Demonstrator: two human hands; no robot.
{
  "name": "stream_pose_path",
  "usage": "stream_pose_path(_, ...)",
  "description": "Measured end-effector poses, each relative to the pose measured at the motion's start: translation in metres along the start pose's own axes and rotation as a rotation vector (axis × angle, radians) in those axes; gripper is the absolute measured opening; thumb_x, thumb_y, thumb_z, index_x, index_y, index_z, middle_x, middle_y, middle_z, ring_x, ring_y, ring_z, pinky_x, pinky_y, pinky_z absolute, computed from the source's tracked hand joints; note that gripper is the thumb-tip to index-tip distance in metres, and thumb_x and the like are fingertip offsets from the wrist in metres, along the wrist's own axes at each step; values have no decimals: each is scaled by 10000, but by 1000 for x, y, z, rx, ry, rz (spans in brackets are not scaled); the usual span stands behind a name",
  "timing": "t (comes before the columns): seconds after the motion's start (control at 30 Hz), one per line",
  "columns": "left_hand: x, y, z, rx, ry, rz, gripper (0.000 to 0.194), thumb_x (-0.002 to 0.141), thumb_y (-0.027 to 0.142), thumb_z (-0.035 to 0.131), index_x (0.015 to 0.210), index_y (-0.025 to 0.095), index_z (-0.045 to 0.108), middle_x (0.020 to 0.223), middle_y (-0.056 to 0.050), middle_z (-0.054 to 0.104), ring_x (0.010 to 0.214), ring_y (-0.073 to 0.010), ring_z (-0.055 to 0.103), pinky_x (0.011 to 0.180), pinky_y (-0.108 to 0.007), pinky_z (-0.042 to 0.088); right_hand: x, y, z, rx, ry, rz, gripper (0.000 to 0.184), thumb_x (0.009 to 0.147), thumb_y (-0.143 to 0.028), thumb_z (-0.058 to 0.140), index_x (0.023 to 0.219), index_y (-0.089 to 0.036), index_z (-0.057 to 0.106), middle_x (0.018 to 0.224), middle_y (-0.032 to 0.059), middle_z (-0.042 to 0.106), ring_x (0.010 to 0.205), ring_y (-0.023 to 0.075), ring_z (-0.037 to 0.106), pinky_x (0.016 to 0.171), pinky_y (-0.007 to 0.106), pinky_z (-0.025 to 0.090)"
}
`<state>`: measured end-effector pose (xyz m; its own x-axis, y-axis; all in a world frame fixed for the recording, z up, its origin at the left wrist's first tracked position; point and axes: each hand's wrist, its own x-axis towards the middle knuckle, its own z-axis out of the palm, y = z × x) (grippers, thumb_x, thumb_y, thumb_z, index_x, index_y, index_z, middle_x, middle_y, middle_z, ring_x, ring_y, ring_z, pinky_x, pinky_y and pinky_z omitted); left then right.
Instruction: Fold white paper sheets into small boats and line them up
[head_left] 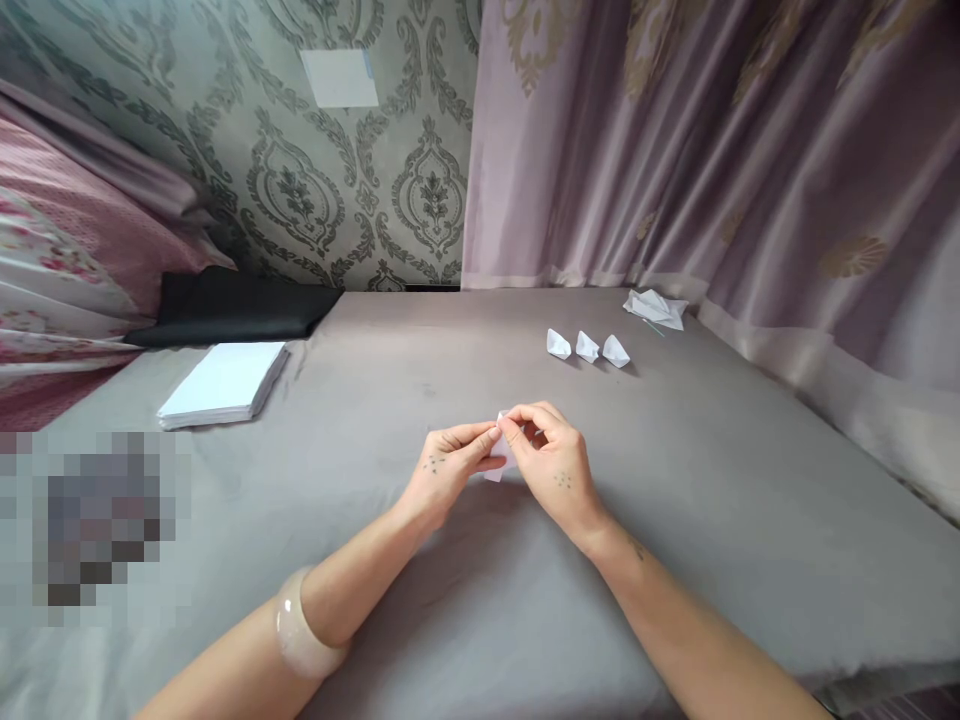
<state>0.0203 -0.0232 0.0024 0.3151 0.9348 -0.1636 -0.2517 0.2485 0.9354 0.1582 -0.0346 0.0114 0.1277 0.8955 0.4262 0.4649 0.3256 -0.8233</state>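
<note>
A small piece of folded white paper [495, 474] is held up between my two hands over the grey cloth. My left hand [454, 462] pinches it from the left, thumb on top. From the right, my right hand [553, 455] grips its upper end between thumb and fingertips. The fingers cover most of the paper, so its exact shape is hidden. Beyond my hands, three small folded paper pieces stand in a row: a left one [558, 344], a middle one [586, 347] and a right one [616, 351].
A thick stack of white paper [225, 383] lies at the left, with a black folded item [240, 305] behind it. Loose paper pieces [654, 308] rest at the far right near the purple curtain [600, 150]. Grey cloth [360, 400] covers the surface. A blurred patch hides part of the left.
</note>
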Motion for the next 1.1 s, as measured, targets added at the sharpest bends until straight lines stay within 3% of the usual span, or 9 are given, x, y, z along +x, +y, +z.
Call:
stream_pose_path(0.63, -3, 4, 3, 44, 21, 14, 311, 756, 411, 724, 979, 199, 764, 963, -78, 745, 957, -238, 670, 865, -363, 540, 4, -6, -7, -9, -79, 59, 207, 880, -312, 530, 772, -190, 658, 793, 32, 628, 642, 120, 549, 625, 246, 455)
stream_pose_path(0.9, -5, 7, 6, 69, 18, 30, 319, 792, 413, 690, 1013, 191, 750, 1029, -83, 733, 1032, -255, 646, 894, -374, 528, 1, -5, -5, -53, -101, 33, 147, 871, -294, 543, 801, -200, 633, 805, 13, 605, 607, 106, 496, 612, 248, 437)
stream_pose_path(1.1, -3, 3, 4, 57, 61, 83, 274, 770, 395, 717, 969, 210, 760, 1004, -65, 738, 953, -229, 662, 828, -344, 549, 3, -6, -8, 39, -118, 88, 182, 860, -317, 564, 780, -206, 684, 782, 13, 606, 603, 107, 504, 593, 237, 444)
